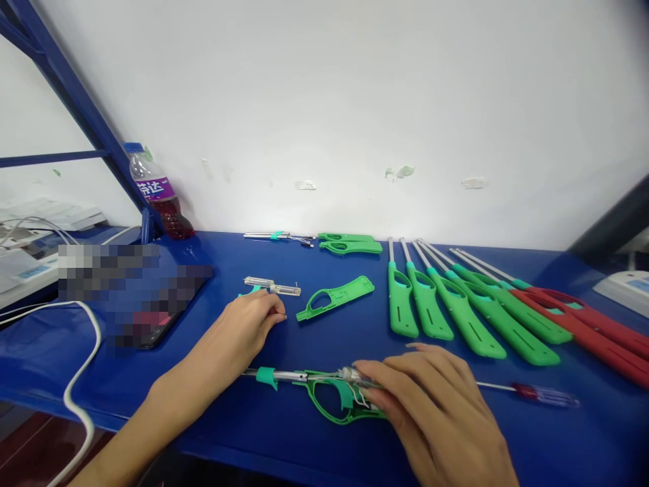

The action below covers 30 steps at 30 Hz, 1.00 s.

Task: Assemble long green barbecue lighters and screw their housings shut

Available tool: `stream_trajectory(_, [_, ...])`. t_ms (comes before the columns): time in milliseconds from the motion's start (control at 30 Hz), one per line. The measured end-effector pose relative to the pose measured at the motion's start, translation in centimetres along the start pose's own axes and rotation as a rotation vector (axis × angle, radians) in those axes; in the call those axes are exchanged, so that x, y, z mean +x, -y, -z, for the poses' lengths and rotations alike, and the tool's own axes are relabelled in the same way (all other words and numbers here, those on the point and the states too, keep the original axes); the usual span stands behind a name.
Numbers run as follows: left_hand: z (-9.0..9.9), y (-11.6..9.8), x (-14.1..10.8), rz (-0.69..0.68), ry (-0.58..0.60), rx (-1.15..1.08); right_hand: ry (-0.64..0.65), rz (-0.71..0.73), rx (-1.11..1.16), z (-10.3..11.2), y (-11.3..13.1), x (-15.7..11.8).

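Note:
An opened green long-neck gas lighter lies near the front edge, its metal tube, teal trigger and thin wires exposed. My right hand covers its handle end, thumb and fingers closed on a clear fuel tank at the open shell. Farther back, my left hand rests low over the table with its fingers pinched together; what they hold, if anything, is hidden. Just beyond it are clear fuel tanks and a small teal part. An empty green shell half lies to its right.
Several assembled green lighters and red lighters lie fanned out at right. A screwdriver is beside my right hand. Green shells and a tube assembly lie along the wall. A drink bottle, phone and white cable occupy the left.

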<state>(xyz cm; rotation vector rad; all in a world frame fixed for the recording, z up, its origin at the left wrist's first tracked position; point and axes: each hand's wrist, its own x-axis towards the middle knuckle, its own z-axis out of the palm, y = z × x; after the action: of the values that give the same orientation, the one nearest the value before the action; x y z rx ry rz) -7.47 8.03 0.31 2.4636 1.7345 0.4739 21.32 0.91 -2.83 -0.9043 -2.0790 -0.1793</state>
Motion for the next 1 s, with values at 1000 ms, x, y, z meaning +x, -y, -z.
stream_trajectory(1000, [0.1,-5.1,-3.2,0.029,-0.251,-0.622,0.093,0.028,-0.019,0.0,-0.7,-0.6])
